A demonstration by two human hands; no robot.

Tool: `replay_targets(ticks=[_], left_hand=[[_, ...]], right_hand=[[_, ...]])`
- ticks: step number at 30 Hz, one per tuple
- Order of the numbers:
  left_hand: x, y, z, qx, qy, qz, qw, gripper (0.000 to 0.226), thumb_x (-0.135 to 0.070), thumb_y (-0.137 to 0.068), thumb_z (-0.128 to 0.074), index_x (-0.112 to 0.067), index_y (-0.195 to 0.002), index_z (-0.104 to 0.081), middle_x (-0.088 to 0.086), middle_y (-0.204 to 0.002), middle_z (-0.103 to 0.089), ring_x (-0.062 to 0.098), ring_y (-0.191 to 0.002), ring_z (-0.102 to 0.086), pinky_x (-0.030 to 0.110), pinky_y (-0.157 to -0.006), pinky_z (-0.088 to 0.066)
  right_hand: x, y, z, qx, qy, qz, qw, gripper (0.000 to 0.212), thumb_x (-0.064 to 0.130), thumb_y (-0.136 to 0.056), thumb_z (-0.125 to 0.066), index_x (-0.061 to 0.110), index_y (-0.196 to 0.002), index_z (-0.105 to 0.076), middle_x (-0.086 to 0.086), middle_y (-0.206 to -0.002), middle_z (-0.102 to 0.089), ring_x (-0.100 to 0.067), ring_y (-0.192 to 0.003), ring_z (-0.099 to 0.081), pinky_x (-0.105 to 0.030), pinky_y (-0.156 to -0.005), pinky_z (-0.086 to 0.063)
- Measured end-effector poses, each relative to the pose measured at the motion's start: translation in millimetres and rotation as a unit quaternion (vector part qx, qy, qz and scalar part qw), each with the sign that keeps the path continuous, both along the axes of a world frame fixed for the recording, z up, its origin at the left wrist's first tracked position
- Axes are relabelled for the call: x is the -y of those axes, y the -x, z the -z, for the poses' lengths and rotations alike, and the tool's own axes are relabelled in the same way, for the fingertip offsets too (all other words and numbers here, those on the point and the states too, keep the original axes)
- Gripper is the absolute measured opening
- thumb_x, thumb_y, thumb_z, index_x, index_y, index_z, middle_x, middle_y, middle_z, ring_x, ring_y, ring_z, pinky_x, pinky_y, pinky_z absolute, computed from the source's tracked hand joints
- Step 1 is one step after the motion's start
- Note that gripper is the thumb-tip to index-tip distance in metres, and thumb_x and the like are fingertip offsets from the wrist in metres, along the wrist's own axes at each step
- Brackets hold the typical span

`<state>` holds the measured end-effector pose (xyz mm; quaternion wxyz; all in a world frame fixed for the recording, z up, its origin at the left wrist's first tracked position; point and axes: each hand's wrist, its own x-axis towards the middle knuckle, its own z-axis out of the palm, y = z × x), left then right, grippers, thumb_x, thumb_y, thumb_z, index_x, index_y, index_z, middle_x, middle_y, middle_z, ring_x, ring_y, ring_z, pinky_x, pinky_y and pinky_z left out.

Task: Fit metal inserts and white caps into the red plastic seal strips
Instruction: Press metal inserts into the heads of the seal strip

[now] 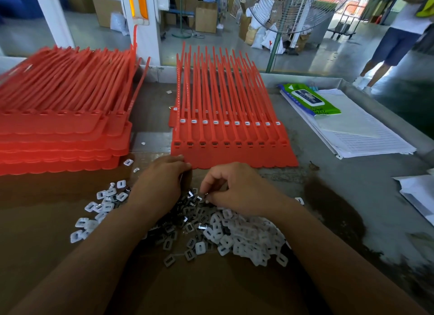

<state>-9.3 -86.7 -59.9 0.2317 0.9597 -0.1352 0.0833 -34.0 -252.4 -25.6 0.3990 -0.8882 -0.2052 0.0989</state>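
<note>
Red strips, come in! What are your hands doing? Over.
Right hand pinching a metal insert off the pile. Left hand curled beside red strips, grip hidden. Front sockets uncapped; nothing blocking.

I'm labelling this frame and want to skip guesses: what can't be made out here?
All in the head view:
- Left hand: its own back covers the fingers, so anything held is hidden.
- Right hand: whatever sits between its fingertips over the metal inserts is too small to tell.
- Stack of red strips: cut off by the left edge.
- Standing person: cut off by the top edge.
</note>
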Motion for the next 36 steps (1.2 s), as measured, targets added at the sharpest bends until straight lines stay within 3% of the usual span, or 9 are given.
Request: replay_targets(ticks=[4, 11, 20, 24, 28, 31, 33, 36], left_hand=[[0.2, -1.1, 1.0, -0.001, -0.007, -0.002, 1.0, 0.035, -0.009, -0.088, -0.049, -0.019, -0.12, -0.057, 0.001, -0.136, -0.047, 0.018, -0.125, -0.041, 0.029, -0.1, -0.031], [0.4, -1.2, 1.1, -0.002, -0.014, -0.007, 1.0, 0.037, -0.009, -0.088, -0.046, -0.021, -0.122, -0.056, -0.001, -0.137, -0.045, 0.016, -0.126, -0.038, 0.028, -0.1, -0.03], [1.0, -1.3, 1.5, -0.008, -0.01, -0.007, 1.0, 0.039, -0.006, -0.087, -0.046, -0.02, -0.123, -0.055, 0.0, -0.138, -0.045, 0.017, -0.127, -0.037, 0.03, -0.102, -0.029], [1.2, -2.6, 2.1, -0.01, -0.012, -0.013, 1.0, 0.041, -0.005, -0.088, -0.043, -0.022, -0.124, -0.054, -0.002, -0.139, -0.043, 0.016, -0.128, -0.036, 0.029, -0.103, -0.027], [1.3, -3.6, 2.6, -0.01, -0.007, -0.009, 1.0, 0.041, -0.003, -0.088, -0.041, -0.02, -0.123, -0.055, -0.001, -0.139, -0.043, 0.016, -0.128, -0.036, 0.027, -0.104, -0.025], [1.2, -4.4, 3.6, -0.005, -0.006, -0.007, 1.0, 0.04, -0.002, -0.088, -0.042, -0.018, -0.122, -0.056, 0.0, -0.138, -0.044, 0.017, -0.128, -0.037, 0.027, -0.104, -0.025], [1.0, -4.2, 4.2, -0.002, -0.003, -0.007, 1.0, 0.04, -0.002, -0.088, -0.042, -0.018, -0.121, -0.056, 0.001, -0.137, -0.045, 0.017, -0.127, -0.038, 0.026, -0.104, -0.026], [1.0, -3.9, 4.9, 0.003, 0.003, -0.007, 1.0, 0.039, -0.001, -0.088, -0.042, -0.017, -0.12, -0.058, 0.002, -0.136, -0.046, 0.017, -0.126, -0.039, 0.026, -0.103, -0.027]], right_hand=[[-0.5, -0.5, 1.6, 0.008, 0.001, 0.002, 1.0, 0.009, 0.013, -0.082, -0.065, 0.022, -0.08, -0.066, 0.018, -0.07, -0.058, 0.013, -0.064, -0.054, -0.002, -0.057, -0.04], [0.6, -0.4, 2.7, 0.022, 0.006, -0.007, 1.0, 0.012, 0.004, -0.078, -0.068, 0.015, -0.082, -0.068, 0.02, -0.069, -0.057, 0.015, -0.065, -0.054, -0.001, -0.059, -0.04], [1.1, 1.0, 2.4, 0.015, -0.023, 0.011, 1.0, 0.01, 0.009, -0.08, -0.068, 0.019, -0.078, -0.065, 0.017, -0.067, -0.058, 0.012, -0.062, -0.054, -0.003, -0.058, -0.041], [6.4, -3.7, -2.1, 0.042, -0.018, 0.052, 0.998, 0.021, 0.01, -0.082, -0.065, 0.027, -0.072, -0.059, 0.013, -0.074, -0.062, 0.005, -0.066, -0.056, -0.007, -0.062, -0.046], [27.0, -16.7, -14.9, 0.093, 0.017, 0.085, 0.992, 0.025, 0.007, -0.084, -0.059, 0.028, -0.073, -0.056, 0.016, -0.075, -0.059, 0.005, -0.071, -0.057, -0.002, -0.064, -0.044], [54.9, -36.5, -15.3, 0.096, 0.0, 0.162, 0.982, 0.028, 0.004, -0.085, -0.058, 0.028, -0.071, -0.056, 0.012, -0.073, -0.06, -0.007, -0.072, -0.059, -0.016, -0.069, -0.047], [72.4, -52.1, -11.1, 0.094, 0.009, 0.218, 0.971, 0.025, 0.002, -0.086, -0.057, 0.022, -0.07, -0.058, 0.01, -0.07, -0.056, -0.012, -0.073, -0.053, -0.024, -0.072, -0.043], [92.8, -69.7, -4.1, 0.086, 0.02, 0.282, 0.955, 0.013, 0.0, -0.087, -0.054, 0.006, -0.084, -0.065, 0.007, -0.067, -0.051, -0.005, -0.064, -0.046, -0.012, -0.059, -0.036]])
